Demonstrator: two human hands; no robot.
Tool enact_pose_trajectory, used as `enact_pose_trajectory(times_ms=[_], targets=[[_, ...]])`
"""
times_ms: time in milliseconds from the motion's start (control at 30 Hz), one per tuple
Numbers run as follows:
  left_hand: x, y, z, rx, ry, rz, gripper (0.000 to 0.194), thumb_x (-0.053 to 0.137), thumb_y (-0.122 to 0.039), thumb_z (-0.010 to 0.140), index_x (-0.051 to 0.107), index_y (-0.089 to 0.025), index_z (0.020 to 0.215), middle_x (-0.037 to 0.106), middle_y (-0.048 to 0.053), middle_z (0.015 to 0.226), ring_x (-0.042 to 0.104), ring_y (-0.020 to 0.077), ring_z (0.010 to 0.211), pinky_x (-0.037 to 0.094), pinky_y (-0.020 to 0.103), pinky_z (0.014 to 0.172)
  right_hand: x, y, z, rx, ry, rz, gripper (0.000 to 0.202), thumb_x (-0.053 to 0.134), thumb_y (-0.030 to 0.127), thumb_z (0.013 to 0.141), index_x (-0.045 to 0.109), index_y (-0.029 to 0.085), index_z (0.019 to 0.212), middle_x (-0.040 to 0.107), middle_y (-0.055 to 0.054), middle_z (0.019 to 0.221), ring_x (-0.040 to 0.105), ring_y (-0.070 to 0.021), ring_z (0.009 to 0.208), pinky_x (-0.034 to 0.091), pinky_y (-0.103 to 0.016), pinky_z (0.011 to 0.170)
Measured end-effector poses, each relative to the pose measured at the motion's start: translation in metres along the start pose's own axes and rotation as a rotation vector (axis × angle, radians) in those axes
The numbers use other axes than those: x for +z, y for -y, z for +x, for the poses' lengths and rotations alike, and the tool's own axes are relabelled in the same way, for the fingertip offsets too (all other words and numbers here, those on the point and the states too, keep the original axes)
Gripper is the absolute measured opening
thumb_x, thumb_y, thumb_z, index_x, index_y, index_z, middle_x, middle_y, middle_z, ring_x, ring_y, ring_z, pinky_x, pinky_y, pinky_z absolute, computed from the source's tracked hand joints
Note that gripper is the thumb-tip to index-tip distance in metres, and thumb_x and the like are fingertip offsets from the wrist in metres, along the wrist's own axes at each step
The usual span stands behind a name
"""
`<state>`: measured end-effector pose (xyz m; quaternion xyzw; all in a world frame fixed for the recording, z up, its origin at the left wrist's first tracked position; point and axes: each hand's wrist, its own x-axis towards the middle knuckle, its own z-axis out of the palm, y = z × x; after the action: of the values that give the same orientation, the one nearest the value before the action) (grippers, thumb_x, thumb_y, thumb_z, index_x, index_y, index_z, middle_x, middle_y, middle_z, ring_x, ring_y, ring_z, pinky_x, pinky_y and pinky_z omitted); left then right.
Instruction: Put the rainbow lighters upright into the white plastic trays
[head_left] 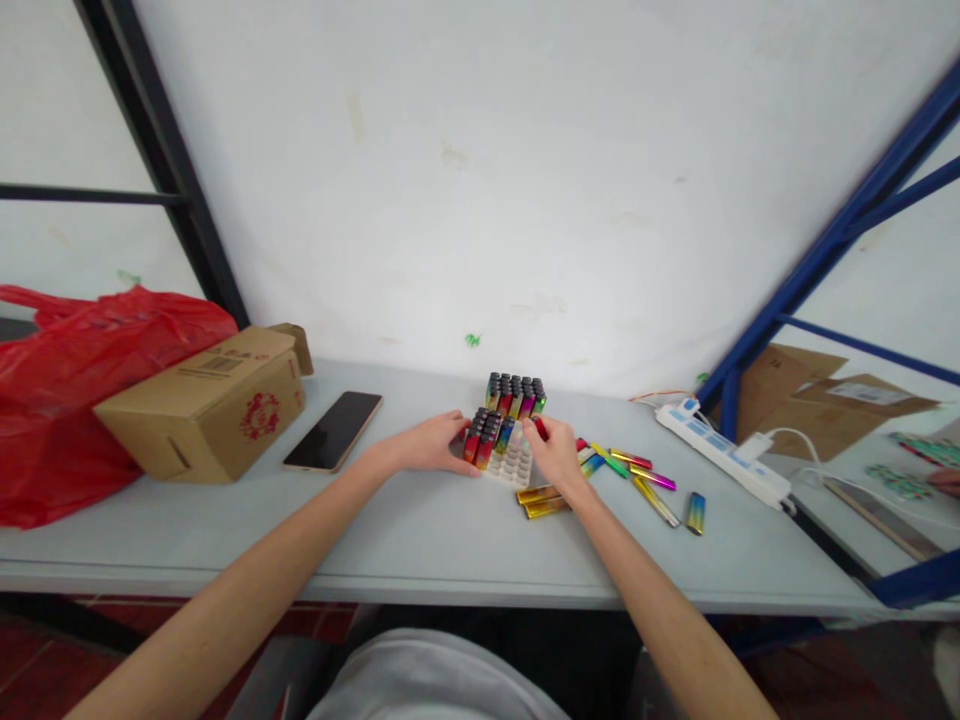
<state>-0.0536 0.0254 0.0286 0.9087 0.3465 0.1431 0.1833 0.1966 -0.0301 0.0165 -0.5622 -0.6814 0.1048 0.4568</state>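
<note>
Several colourful lighters with dark tops stand upright in the left and back part of a white tray with round holes. My left hand is closed around the tray's left side, its thumb near the front corner and its fingers at the back. Over the tray's right edge, my right hand pinches a red lighter, mostly covered by the fingers. Just behind stands another block of upright lighters. Loose lighters lie scattered on the table beside and partly under my right hand.
A phone lies left on the grey table, near a cardboard box and a red plastic bag. On the right are a white power strip and a blue metal frame. Beyond it part of another person's hand shows.
</note>
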Motion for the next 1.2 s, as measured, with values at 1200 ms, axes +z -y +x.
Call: enact_pose_trajectory(times_ms=[1200], targets=[[0.003,0.005,0.0,0.004,0.014,0.026,0.068,0.078,-0.075,0.071,0.067,-0.017,0.103,0.065,0.008,0.1,0.064,0.0278,0.09,0.051,0.036,0.08,-0.007,0.011,-0.007,-0.269,0.406,-0.425,0.043,0.052,0.047,0.108,0.065,0.02,0.078,0.068,-0.006,0.08,0.061,-0.0194,0.073,0.038,-0.029,0.067]])
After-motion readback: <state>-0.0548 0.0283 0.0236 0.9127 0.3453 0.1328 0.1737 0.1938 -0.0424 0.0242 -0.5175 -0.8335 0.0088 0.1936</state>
